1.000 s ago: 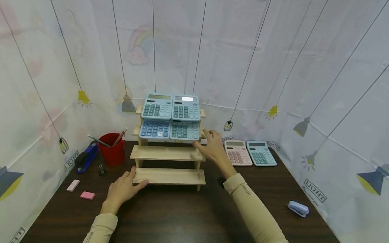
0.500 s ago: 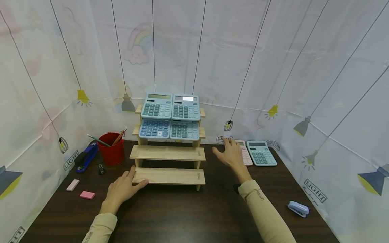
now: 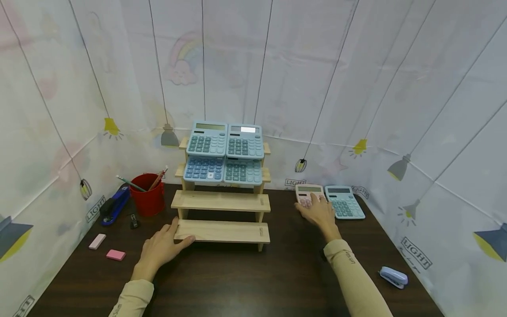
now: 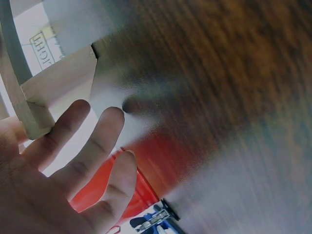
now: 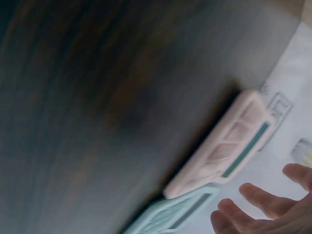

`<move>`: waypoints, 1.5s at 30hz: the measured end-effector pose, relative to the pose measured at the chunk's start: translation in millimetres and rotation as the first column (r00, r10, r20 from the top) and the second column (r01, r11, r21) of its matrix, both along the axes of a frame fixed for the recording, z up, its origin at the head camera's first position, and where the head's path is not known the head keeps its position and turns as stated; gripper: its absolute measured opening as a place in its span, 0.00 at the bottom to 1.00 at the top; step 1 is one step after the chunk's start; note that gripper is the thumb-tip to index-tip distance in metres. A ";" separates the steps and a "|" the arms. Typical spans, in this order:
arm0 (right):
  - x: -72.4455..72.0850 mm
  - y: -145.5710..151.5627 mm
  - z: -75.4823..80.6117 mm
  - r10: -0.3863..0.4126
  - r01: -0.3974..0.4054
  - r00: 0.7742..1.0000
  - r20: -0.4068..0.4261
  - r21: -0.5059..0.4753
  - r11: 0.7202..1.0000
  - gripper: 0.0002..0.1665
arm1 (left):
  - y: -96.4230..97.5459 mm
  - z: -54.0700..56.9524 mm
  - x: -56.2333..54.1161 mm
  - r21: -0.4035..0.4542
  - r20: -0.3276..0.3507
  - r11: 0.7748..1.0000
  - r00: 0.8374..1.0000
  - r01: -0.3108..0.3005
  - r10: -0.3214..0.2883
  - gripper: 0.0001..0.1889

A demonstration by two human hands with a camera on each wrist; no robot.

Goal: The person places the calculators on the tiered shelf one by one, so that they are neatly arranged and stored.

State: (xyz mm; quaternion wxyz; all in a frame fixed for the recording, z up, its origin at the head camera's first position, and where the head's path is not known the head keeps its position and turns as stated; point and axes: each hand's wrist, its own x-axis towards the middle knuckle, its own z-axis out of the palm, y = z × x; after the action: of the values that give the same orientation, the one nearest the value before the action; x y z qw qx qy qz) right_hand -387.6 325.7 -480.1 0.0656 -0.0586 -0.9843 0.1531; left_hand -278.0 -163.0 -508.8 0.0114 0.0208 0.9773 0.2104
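My left hand point(image 3: 160, 246) rests at the left end of the lowest step of a wooden tiered stand point(image 3: 222, 231), its thumb along the front edge and its fingers spread. In the left wrist view the fingers point(image 4: 92, 146) reach past the stand's corner. Over the pink calculator point(image 3: 310, 190), at the back right of the table, is my right hand point(image 3: 320, 215), fingers extended and hiding its lower keys. The right wrist view has the fingers point(image 5: 263, 200) apart from the pink calculator point(image 5: 224, 146). A mint calculator point(image 3: 344, 202) lies just right of the pink one.
Several blue calculators point(image 3: 207, 139) stand on the stand's upper two steps. To the left are a red bucket point(image 3: 148, 200) with pencils, a blue stapler point(image 3: 115, 204), a black clip point(image 3: 134, 221) and two erasers point(image 3: 115, 255). A small lilac stapler point(image 3: 394, 277) lies near the right edge.
My right hand has moved right, from the stand's second step to over the pink calculator. My left hand has stayed at the lowest step. The head view has shifted slightly.
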 end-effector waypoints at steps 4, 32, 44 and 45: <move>-0.9 11.2 -7.2 -0.027 0.028 0.998 0.057 -0.024 0.999 0.60 | 0.6 -0.6 -0.6 -0.003 -0.006 1.000 1.000 -0.004 0.004 0.57; -24.9 25.8 -22.2 -0.056 0.057 0.979 0.197 -0.001 0.998 0.61 | -0.7 -2.4 -2.1 -0.002 -0.016 1.000 1.000 -0.010 0.010 0.56; -28.2 13.2 -22.0 -0.039 0.043 0.958 0.285 -0.006 0.999 0.67 | 0.9 -1.3 -2.7 -0.010 -0.010 1.000 1.000 -0.010 0.010 0.56; -28.1 12.4 -21.7 -0.036 0.039 0.956 0.291 -0.005 0.999 0.67 | 0.6 -1.3 -2.7 -0.011 -0.010 1.000 1.000 -0.011 0.010 0.56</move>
State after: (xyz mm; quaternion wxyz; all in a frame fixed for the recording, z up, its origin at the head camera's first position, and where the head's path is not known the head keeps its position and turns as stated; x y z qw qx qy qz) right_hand -415.7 338.1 -501.7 -0.0774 -0.0995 -0.9811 0.1467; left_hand -280.8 -162.4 -510.1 0.0058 0.0166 0.9786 0.2051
